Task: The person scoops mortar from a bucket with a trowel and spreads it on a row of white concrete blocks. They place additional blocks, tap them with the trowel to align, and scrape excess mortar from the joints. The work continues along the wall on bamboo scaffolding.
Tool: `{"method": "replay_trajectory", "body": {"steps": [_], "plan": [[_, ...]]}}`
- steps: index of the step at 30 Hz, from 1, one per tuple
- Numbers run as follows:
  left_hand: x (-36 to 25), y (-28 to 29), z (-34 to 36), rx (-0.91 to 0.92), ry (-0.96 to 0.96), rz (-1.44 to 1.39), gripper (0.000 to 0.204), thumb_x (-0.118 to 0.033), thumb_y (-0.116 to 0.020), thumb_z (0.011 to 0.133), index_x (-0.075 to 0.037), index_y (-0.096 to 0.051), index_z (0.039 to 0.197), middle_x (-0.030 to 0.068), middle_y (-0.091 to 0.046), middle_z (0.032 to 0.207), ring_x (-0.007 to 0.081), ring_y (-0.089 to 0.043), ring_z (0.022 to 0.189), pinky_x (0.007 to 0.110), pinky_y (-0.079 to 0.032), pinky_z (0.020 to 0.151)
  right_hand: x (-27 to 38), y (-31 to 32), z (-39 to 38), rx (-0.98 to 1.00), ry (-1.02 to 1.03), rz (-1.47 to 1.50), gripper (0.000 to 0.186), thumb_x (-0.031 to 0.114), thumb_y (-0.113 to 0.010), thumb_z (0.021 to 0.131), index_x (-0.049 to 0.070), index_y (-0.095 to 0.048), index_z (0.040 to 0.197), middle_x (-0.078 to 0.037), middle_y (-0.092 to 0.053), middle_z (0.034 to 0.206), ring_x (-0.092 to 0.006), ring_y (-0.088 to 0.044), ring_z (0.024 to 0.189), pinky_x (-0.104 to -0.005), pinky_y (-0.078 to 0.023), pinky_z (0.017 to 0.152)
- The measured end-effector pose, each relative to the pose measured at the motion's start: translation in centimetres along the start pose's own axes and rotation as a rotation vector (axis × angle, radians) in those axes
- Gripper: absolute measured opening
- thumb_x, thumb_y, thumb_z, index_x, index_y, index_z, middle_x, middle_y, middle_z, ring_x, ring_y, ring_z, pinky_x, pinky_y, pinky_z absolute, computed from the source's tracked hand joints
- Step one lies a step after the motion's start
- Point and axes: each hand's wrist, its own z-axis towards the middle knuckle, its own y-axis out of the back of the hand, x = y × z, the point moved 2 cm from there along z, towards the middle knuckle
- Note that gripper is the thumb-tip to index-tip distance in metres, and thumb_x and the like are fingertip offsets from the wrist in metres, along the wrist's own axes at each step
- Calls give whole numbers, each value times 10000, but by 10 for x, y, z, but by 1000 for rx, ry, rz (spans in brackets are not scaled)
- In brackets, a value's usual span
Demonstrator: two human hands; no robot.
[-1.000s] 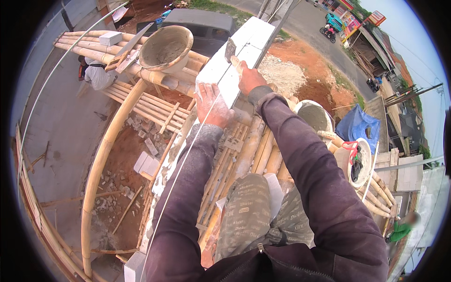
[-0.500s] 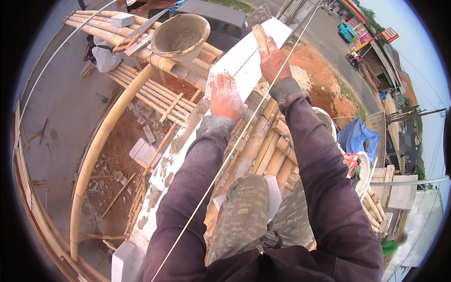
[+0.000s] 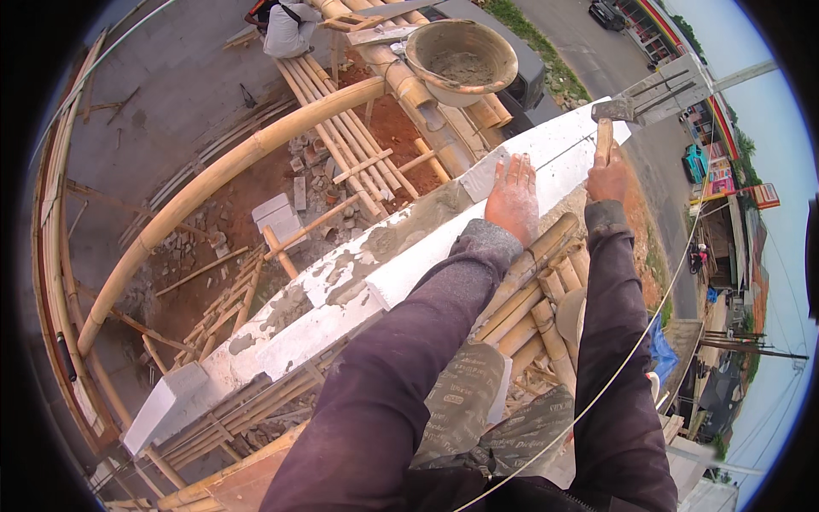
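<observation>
My left hand (image 3: 514, 200) lies with its fingers stretched out on top of a white lightweight block (image 3: 444, 253) in the wall. My right hand (image 3: 606, 177) is wrapped round the wooden handle of a hammer (image 3: 612, 111). The hammer's grey head is at the far end of the blocks, over or against the white surface; I cannot tell whether it touches. A dark joint line runs lengthwise between the blocks. Wet grey mortar (image 3: 414, 224) is smeared along the wall top left of my left hand.
A tub of mortar (image 3: 461, 64) stands on bamboo poles beyond the wall. A curved bamboo pole (image 3: 230, 162) crosses the left side. A string (image 3: 636, 346) passes over my right arm. Bamboo scaffolding (image 3: 537, 316) lies below me. Another person (image 3: 288, 32) sits at the far left.
The view has shifted, showing more of the wall's near end. My right hand has moved farther out with the hammer, whose head now shows at the block's far end. My left hand stays on the blocks.
</observation>
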Motion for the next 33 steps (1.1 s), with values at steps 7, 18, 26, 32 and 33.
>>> {"method": "replay_trajectory", "body": {"steps": [7, 18, 26, 32, 33], "plan": [[3, 0, 0, -3, -2, -57, 856, -321, -619, 817, 64, -315, 1518, 231, -282, 1608, 347, -213, 1523, 518, -149, 1242, 9, 2, 12, 382, -124, -147, 556, 187, -598, 934, 1, -480, 1445, -313, -673, 1072, -447, -669, 1004, -495, -524, 873], [2, 20, 1, 126, -11, -105, 886, -353, -639, 821, 39, -301, 1540, 210, -251, 1633, 338, -185, 1535, 511, -112, 1243, 26, 9, 21, 14, -61, -108, 496, 141, -543, 948, 10, -490, 1424, -349, -666, 1022, -484, -669, 962, -536, -529, 825], [1, 18, -2, 65, -22, -88, 908, -343, -667, 780, 37, -325, 1530, 210, -269, 1625, 333, -209, 1529, 508, -126, 1241, 50, 48, -3, -109, -21, 190, 548, 161, -577, 942, -2, -466, 1453, -327, -666, 983, -450, -679, 903, -504, -521, 783], [3, 11, 0, 64, -36, -74, 923, -370, -681, 787, 38, -318, 1531, 208, -269, 1625, 330, -207, 1529, 505, -132, 1240, 65, 30, -41, 341, -18, -198, 586, 127, -569, 926, 15, -404, 1478, -355, -662, 966, -483, -677, 939, -539, -533, 834], [3, 11, 2, 59, -38, -44, 928, -371, -685, 787, 39, -314, 1532, 209, -268, 1625, 329, -206, 1529, 504, -133, 1240, 63, 30, -38, 310, -77, -177, 577, 125, -567, 928, 7, -415, 1471, -353, -664, 950, -480, -681, 929, -534, -536, 819]]}}
